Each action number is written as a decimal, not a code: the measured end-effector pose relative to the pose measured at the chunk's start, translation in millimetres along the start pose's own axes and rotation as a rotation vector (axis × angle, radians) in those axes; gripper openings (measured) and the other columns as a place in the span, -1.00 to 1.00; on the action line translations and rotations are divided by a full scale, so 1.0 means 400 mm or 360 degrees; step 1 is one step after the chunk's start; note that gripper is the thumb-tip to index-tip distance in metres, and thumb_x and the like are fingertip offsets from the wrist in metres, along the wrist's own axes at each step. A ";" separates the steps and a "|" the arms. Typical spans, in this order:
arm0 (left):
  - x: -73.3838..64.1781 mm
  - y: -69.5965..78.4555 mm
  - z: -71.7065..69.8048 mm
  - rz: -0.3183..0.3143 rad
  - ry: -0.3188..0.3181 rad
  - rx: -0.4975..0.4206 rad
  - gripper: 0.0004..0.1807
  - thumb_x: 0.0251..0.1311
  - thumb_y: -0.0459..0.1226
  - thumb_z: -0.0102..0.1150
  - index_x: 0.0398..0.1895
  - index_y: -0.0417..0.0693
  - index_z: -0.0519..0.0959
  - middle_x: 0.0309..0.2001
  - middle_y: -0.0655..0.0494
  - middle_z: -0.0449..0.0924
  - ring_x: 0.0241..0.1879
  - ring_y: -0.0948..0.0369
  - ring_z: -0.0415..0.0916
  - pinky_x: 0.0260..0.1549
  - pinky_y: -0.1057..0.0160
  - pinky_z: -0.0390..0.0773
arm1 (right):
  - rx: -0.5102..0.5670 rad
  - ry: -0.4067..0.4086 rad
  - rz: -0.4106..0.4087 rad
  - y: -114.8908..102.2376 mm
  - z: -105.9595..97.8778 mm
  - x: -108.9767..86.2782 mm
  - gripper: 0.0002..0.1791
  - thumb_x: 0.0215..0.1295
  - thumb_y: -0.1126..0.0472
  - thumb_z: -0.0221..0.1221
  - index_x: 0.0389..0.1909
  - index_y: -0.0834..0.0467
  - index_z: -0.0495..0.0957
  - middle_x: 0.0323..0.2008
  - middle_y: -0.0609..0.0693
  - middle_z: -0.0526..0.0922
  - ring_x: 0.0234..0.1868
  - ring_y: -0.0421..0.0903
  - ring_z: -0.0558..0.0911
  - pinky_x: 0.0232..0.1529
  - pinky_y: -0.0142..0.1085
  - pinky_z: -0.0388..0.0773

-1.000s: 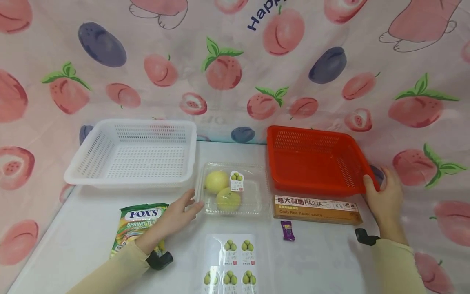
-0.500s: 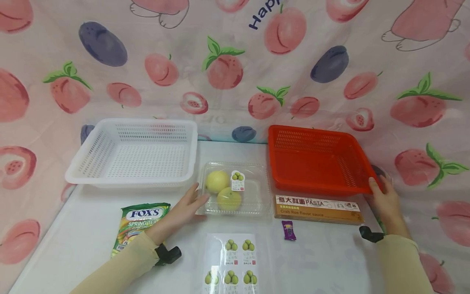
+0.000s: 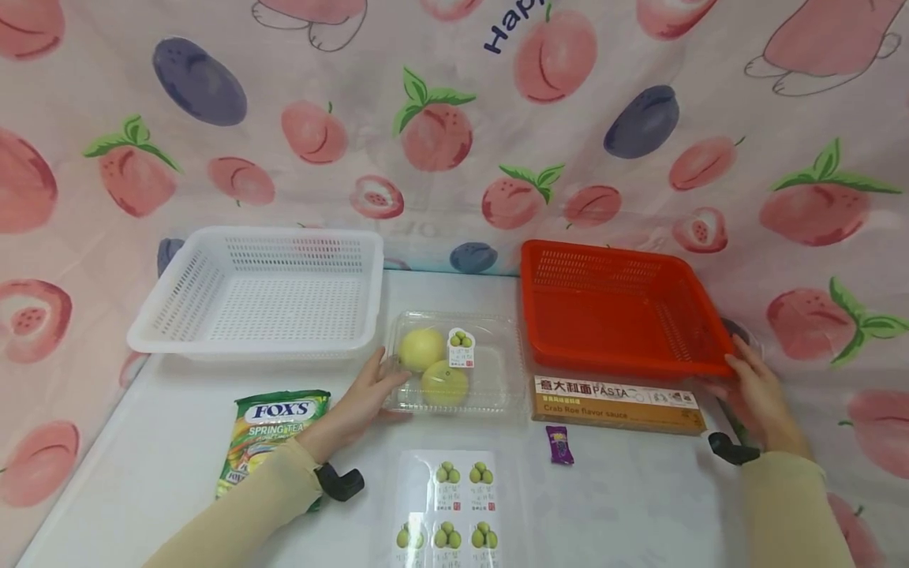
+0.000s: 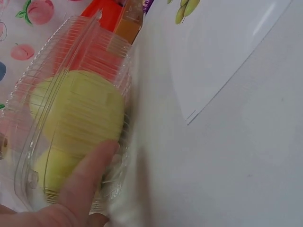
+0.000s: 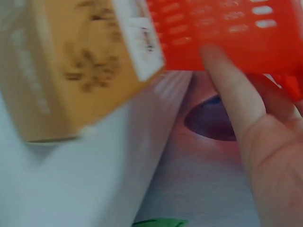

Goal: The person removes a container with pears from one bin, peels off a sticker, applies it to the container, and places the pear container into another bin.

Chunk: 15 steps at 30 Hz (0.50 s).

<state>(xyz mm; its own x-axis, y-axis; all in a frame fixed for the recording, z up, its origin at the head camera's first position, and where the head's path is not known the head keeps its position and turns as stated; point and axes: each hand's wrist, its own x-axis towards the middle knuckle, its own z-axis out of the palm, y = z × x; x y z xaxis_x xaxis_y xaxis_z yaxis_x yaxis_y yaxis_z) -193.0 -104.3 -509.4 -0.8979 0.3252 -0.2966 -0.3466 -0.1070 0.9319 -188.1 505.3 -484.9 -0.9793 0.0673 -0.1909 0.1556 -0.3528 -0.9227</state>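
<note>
A clear plastic clamshell box [image 3: 497, 371] stands mid-table with two yellow round fruits [image 3: 444, 384] inside and a fruit sticker [image 3: 461, 349] on its lid. My left hand [image 3: 362, 398] touches the box's near left corner; the left wrist view shows its thumb [image 4: 87, 177] extended along the near side. At the near right corner of the red basket [image 3: 604, 323] is my right hand [image 3: 763, 398], its fingers extended. In the right wrist view, the thumb [image 5: 232, 85] overlaps the basket's slotted wall [image 5: 213, 28], and the other fingers are partly hidden.
A white basket [image 3: 291, 308] stands back left, a FOX'S candy bag [image 3: 266, 430] before it, partly covered by the left sleeve. Below the red basket lie a pasta box [image 3: 618, 406] and a purple wrapped candy [image 3: 559, 446]. A fruit-sticker sheet [image 3: 419, 481] lies in front.
My left hand has moved right from beside the candy bag to the clamshell's corner. My right hand has slid slightly outward, its thumb coming off the red basket's rim.
</note>
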 end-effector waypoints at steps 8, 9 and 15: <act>0.006 0.000 0.004 0.0050 -0.0024 -0.0129 -0.03 0.38 -0.32 0.00 0.55 0.15 -0.48 0.54 -0.13 -0.40 0.43 -0.24 -0.13 -0.08 -0.19 0.56 | -0.0099 -0.0072 0.0229 -0.041 -0.007 -0.001 -0.26 0.54 0.15 -0.05 0.53 -0.35 -0.19 0.41 0.00 -0.07 -0.11 -0.13 0.67 0.15 -0.02 0.31; 0.005 0.000 0.005 0.0059 -0.0022 -0.0138 -0.03 0.38 -0.33 0.00 0.55 0.18 -0.47 0.54 -0.13 -0.40 0.42 -0.25 -0.10 -0.09 -0.20 0.56 | -0.0146 -0.0062 0.0246 -0.043 -0.006 -0.001 -0.26 0.53 0.12 -0.03 0.53 -0.36 -0.19 0.42 0.01 -0.09 -0.11 -0.14 0.67 0.16 -0.02 0.27; 0.001 0.005 0.011 0.0090 0.0008 -0.0142 -0.08 0.37 -0.36 -0.02 0.58 0.20 -0.35 0.53 -0.19 -0.32 0.34 -0.27 0.11 -0.12 -0.09 0.60 | -0.0279 -0.0020 0.0277 -0.044 -0.003 0.001 -0.18 0.46 0.05 0.06 0.52 -0.38 -0.23 0.46 -0.02 -0.17 -0.13 -0.22 0.66 0.18 -0.04 0.21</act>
<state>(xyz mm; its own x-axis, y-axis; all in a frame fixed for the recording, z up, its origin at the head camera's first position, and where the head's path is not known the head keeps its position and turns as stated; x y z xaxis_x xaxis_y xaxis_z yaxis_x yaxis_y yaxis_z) -192.9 -100.3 -506.9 -0.9180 0.3115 -0.2456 -0.3181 -0.2085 0.9248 -190.9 512.7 -469.3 -0.9372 0.0079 -0.3487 0.3409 -0.1909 -0.9205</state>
